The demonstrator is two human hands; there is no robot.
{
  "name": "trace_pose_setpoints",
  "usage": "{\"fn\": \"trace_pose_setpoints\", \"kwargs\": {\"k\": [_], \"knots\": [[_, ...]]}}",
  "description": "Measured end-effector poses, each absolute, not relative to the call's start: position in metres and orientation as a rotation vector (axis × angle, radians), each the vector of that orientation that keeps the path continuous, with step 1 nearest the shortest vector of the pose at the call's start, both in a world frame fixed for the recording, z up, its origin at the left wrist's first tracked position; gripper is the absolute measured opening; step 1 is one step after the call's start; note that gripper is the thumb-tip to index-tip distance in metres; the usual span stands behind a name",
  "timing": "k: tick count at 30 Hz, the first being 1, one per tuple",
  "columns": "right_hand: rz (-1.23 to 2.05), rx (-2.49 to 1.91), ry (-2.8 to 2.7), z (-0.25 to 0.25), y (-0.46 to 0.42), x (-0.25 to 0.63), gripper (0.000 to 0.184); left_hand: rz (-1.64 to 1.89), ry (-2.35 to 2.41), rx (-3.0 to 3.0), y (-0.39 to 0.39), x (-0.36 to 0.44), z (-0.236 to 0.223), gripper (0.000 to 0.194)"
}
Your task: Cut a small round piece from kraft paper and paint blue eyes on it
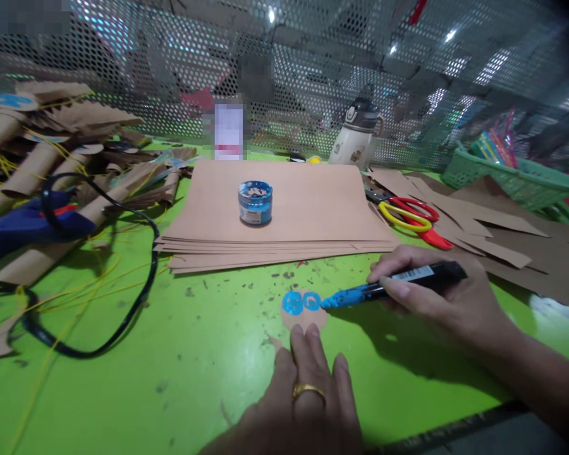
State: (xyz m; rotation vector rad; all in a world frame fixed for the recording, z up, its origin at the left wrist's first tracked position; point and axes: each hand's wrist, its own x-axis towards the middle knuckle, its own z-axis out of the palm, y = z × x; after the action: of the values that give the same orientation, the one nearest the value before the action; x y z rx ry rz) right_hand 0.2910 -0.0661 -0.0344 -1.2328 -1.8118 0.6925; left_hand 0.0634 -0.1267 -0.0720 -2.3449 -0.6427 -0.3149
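A small round brown paper disc (291, 320) lies on the green table (189, 379), with two blue painted circles side by side on its upper half. The left circle looks mostly filled; some brown shows inside the right one. Stretched fingertips of my left hand (308, 392), which wears a gold ring, press on the disc's lower edge. My right hand (431, 300) grips a black marker (370, 292) whose front end is coated in blue paint. Its tip meets the right circle's edge. Beyond them, an open jar of blue paint (255, 205) stands on a stack of brown paper (308, 202).
Scissors with red and yellow handles (405, 215) lie right of the stack, near brown paper pieces (502, 246). A green basket (526, 180) and a flask (355, 136) stand behind. At left are paper rolls (42, 158), yellow strings, a blue tool (28, 224) and black cord (146, 291).
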Motion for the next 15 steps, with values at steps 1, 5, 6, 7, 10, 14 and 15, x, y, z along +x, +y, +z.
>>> {"fn": "trace_pose_setpoints", "kwargs": {"k": [1,5,6,7,10,14,15], "knots": [[0.706,-1.235,-1.81,-0.0343,-0.0665,0.2912,0.01,-0.317,-0.638,-2.345,-0.1266,0.0632,-0.0723,0.031],[0.72,-1.235,-1.802,-0.0329,-0.0672,0.2908,0.01,-0.322,-0.622,-2.346,-0.1258,0.0621,-0.074,0.031],[0.71,-1.239,-1.797,-0.0323,-0.0673,0.2905,0.01,-0.323,-0.62,-2.343,-0.1256,0.062,-0.0744,0.031],[0.698,-1.246,-1.79,-0.0318,-0.0673,0.2902,0.009,-0.325,-0.618,-2.337,-0.1254,0.0619,-0.0746,0.031],[0.685,-1.27,-1.8,-0.0305,-0.0677,0.2898,0.01,-0.314,-0.618,-2.332,-0.1254,0.0621,-0.0745,0.03],[0.724,-1.26,-1.828,-0.0309,-0.0686,0.2899,0.013,-0.307,-0.63,-2.332,-0.126,0.0625,-0.0732,0.029],[0.728,-1.258,-1.822,-0.0314,-0.0686,0.2899,0.013,-0.306,-0.631,-2.333,-0.1261,0.0625,-0.0729,0.029]]}}
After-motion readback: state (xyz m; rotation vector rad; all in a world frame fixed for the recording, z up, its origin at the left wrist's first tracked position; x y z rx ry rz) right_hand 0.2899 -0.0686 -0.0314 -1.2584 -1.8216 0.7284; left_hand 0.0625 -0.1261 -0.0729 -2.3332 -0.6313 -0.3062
